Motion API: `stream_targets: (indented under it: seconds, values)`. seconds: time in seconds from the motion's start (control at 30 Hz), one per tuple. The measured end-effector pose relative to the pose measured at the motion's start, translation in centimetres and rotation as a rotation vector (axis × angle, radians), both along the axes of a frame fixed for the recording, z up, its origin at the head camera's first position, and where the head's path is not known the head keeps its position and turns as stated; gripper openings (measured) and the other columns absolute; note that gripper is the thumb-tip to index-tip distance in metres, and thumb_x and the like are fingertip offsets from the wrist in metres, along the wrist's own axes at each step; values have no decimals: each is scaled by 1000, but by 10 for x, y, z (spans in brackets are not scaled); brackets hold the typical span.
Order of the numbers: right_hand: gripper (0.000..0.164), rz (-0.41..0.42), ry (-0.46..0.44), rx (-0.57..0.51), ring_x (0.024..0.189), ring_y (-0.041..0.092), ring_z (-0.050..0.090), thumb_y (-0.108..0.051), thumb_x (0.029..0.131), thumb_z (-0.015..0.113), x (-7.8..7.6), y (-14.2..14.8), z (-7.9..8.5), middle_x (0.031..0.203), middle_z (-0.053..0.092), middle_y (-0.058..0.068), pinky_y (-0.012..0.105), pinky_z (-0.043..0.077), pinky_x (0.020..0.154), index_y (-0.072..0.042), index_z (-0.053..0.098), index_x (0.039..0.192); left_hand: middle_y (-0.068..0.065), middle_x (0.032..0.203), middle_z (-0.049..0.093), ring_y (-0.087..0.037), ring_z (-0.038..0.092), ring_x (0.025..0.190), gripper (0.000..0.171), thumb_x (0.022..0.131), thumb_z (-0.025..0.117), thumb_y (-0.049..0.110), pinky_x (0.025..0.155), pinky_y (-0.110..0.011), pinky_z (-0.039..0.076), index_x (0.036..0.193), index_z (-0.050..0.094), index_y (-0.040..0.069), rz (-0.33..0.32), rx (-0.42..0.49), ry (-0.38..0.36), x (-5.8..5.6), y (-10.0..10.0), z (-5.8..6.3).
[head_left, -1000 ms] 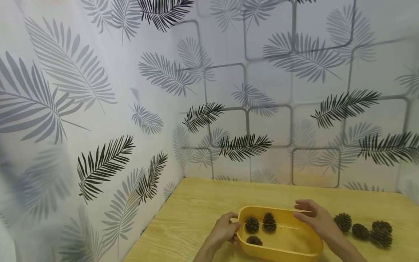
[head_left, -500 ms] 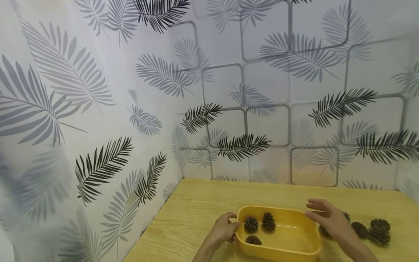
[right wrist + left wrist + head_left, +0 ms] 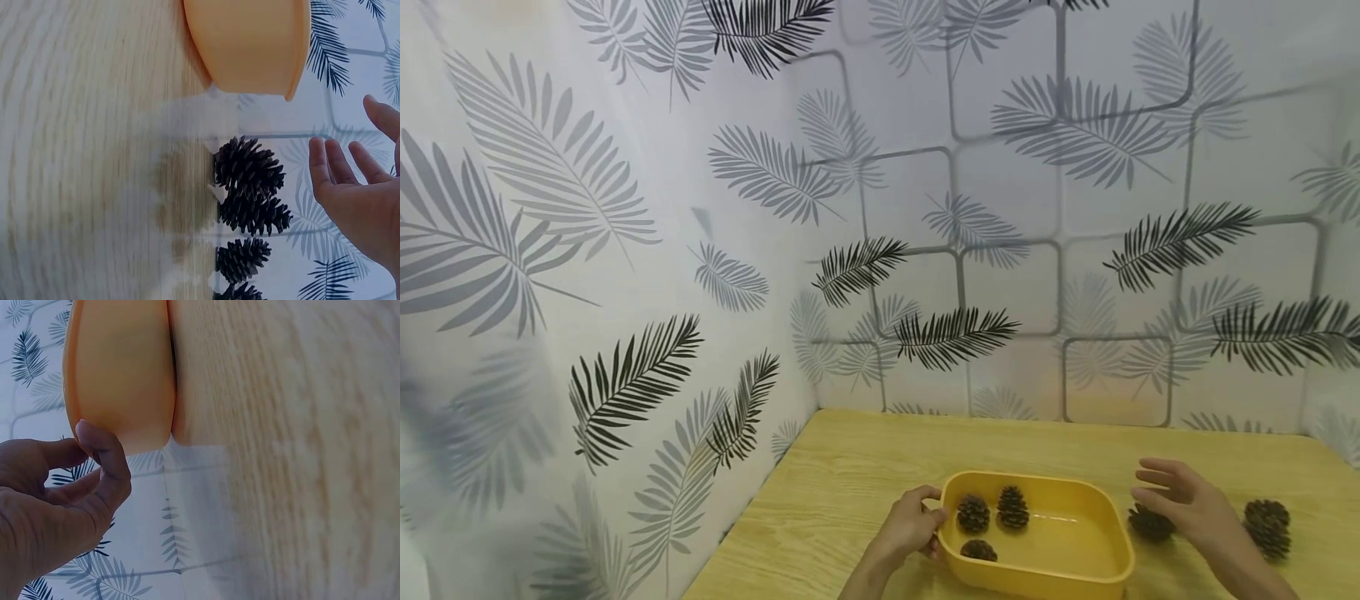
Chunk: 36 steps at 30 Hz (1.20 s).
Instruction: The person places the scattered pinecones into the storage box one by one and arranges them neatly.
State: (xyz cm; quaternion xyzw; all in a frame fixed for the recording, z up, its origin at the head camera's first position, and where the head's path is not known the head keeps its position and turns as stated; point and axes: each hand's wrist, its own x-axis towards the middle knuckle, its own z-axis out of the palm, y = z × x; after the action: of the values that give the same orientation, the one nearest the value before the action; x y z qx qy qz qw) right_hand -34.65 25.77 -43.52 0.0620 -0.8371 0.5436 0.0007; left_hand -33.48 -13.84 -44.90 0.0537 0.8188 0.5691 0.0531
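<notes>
Right hand (image 3: 1201, 510) has swung from over the tray (image 3: 1063, 550) to its 3 o'clock, empty, fingers loose by a pinecone (image 3: 1150, 525), my left hand (image 3: 910, 523) pinching the tray at 9: reads as reaching, next needs a grip.

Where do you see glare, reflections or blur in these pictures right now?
Head view: small glints inside the yellow tray, and a leaf print at far left looks blurred; left wrist view: the tabletop grain looks soft; right wrist view: pinecones reflect in the glossy tabletop.
</notes>
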Motion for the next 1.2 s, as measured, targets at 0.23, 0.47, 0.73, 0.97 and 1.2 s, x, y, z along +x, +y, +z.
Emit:
stream_targets:
  seconds: [0.23,0.47,0.73,0.97,1.2]
  values:
    - [89,-8,-72,-6,139,54,39,-55,102,61,1,11,-2,158,33,36,57,56,98,1,24,161,-14,83,63,-8,52,48,37,105,60,8,41,-18,49,141,58,-2,8,-2,-24,0,-1,-1]
    - [92,-37,-89,69,133,54,45,-59,102,58,2,18,-6,155,36,37,50,59,90,3,24,160,-14,82,65,-7,51,47,38,104,61,8,41,-17,48,141,57,-2,12,-1,-46,0,-1,-6]
    - [94,-48,-73,110,136,62,38,-60,103,55,4,25,-10,155,35,39,56,59,92,6,21,160,-14,84,63,-8,51,48,38,105,60,7,41,-16,48,142,56,-3,9,14,-48,-2,-2,-7]
    - [98,-104,-59,151,130,63,42,-63,100,58,2,29,-16,153,34,42,58,59,93,10,24,157,-15,83,64,-8,51,47,37,104,60,8,41,-16,48,140,58,-1,7,15,-36,-3,-2,-4]
    - [101,-165,-69,220,124,59,48,-66,97,62,1,35,-25,146,42,42,58,60,86,13,31,152,-14,76,68,-7,51,46,36,105,60,7,41,-17,49,140,59,-1,-3,20,-24,-3,-2,-1]
